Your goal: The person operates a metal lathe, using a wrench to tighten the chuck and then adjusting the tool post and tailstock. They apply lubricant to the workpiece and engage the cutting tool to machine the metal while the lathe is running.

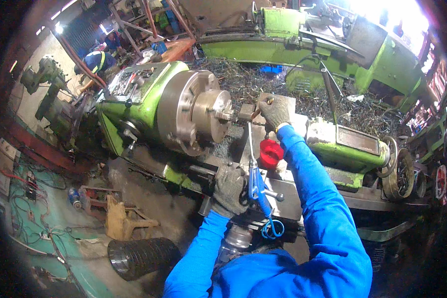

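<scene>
My left hand (230, 190), in a grey work glove, is closed at the front of the lathe carriage, its fingers curled round a part they hide. Close beside it lies a blue air blow gun (256, 183) with a long thin nozzle and a coiled blue hose. My right hand (275, 112), gloved too, is closed over the tool post area, against a short brownish piece; its grip is partly hidden. Left of it is a metal block (246, 112), facing the lathe chuck (191, 111), which holds a round metal workpiece (212, 115). A red cup (270, 153) stands below my right wrist.
The green tailstock (345, 146) with its handwheel is at the right. Metal chips (233, 74) are heaped behind the lathe, before another green lathe (283, 49). On the floor at left are a yellow stand (126, 218), a black coil (144, 256) and cables. A person (98, 60) bends far left.
</scene>
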The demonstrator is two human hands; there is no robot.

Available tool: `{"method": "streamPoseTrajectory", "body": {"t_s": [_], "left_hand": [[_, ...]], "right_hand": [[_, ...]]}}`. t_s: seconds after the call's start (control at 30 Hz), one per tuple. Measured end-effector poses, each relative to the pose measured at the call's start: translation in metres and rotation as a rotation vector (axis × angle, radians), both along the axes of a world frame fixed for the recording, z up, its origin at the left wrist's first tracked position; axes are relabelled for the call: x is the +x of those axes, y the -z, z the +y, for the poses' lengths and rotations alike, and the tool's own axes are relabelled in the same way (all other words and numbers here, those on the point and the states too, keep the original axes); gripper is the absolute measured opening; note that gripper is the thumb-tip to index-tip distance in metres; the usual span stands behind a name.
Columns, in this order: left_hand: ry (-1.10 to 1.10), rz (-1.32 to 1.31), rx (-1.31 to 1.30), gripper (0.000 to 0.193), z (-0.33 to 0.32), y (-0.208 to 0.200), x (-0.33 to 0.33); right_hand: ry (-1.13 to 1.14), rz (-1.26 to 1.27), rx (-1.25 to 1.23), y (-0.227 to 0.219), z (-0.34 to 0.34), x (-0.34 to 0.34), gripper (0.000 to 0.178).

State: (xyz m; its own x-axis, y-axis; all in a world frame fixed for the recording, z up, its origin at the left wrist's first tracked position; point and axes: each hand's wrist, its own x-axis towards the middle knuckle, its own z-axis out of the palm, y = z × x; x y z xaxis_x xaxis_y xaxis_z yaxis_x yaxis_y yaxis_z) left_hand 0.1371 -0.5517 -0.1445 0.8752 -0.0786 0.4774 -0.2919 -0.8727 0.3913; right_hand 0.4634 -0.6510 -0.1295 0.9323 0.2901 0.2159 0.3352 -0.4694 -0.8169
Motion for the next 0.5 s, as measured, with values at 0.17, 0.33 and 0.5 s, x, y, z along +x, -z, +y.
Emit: {"method": "streamPoseTrajectory", "body": {"t_s": [0.17, 0.33, 0.5], "left_hand": [[-0.008, -0.065, 0.063, 0.064, 0.000, -0.004, 0.000], [0.019, -0.059, 0.010, 0.064, 0.002, 0.001, 0.002], [0.025, -0.085, 0.003, 0.060, 0.001, -0.004, 0.002]], "right_hand": [[-0.023, -0.037, -0.079, 0.001, 0.005, 0.000, 0.030], [-0.038, 0.085, -0.136, -0.009, -0.002, -0.001, 0.028], [-0.028, 0.096, -0.158, -0.015, -0.006, -0.004, 0.028]]}}
